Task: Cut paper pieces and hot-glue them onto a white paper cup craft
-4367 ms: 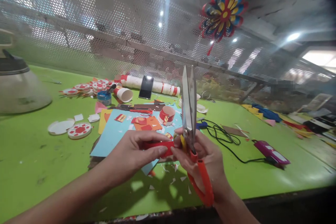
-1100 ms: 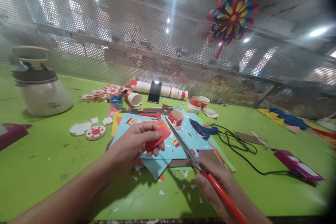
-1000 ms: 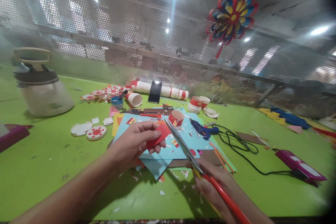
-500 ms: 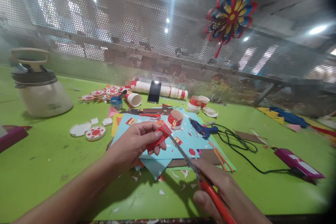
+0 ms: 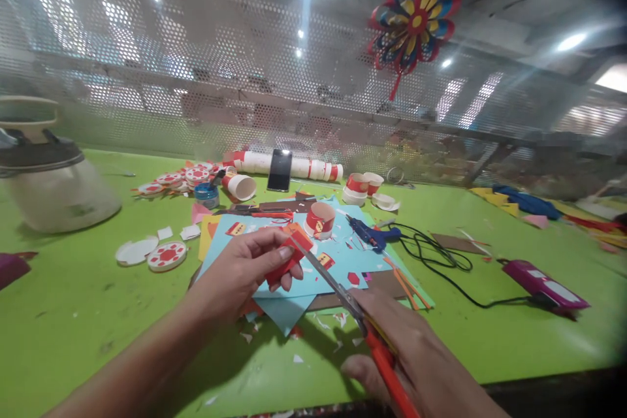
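Between the thumb and fingers of my left hand (image 5: 259, 261) is a piece of red paper (image 5: 289, 262), with a bit of orange at its upper edge. My right hand (image 5: 401, 346) grips red-handled scissors (image 5: 337, 290), whose blades point up and left and meet the paper near its top. Whether the blades are cutting at this instant I cannot tell. Light blue paper sheets (image 5: 287, 320) lie beneath both hands. Just beyond the red paper stands a cut-down red-and-white paper cup (image 5: 321, 221). A red paper scrap (image 5: 353, 279) rests on the blue sheet.
Right of the sheets lies a blue glue gun (image 5: 369, 233), its black cord running to a purple box (image 5: 543, 284). Farther back are a phone (image 5: 279, 171), a white tube (image 5: 298, 166) and a blue jar (image 5: 206, 196). White discs (image 5: 166, 256) and a large jug (image 5: 59, 189) are left.
The whole view has shifted slightly, so things on the table appear farther left. Both hands keep hold of the paper and scissors, with the blades still at the paper's top.
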Tool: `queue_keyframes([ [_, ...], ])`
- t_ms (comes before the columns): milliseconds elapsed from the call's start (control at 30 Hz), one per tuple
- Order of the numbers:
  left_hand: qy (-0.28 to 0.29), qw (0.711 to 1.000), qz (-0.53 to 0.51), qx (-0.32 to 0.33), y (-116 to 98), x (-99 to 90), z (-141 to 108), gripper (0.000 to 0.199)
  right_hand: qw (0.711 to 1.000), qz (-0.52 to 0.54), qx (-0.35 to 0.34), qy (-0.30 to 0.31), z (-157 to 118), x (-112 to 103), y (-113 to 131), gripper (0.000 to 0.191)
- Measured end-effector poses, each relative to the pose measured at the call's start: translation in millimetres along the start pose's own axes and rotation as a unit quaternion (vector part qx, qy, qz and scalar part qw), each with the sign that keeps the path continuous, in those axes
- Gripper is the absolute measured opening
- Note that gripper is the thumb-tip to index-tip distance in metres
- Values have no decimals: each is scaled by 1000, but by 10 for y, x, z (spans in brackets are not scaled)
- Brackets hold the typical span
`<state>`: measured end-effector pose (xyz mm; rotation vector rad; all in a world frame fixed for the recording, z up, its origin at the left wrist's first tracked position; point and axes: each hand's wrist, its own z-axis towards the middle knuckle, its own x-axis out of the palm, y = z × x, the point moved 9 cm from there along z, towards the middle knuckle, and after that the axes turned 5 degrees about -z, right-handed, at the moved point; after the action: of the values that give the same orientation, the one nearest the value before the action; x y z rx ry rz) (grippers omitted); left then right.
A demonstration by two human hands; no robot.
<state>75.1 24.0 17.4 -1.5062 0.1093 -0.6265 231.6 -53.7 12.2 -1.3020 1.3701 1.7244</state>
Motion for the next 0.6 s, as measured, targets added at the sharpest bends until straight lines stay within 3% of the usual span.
queue_keyframes([
  [200, 4, 1000, -7, -9, 24, -11, 11, 12, 999, 44, -8, -8, 0, -25, 30, 37],
  [600, 2, 999, -24, -27, 33, 9, -10, 13, 987, 132, -79, -38, -7, -140, 133, 39],
])
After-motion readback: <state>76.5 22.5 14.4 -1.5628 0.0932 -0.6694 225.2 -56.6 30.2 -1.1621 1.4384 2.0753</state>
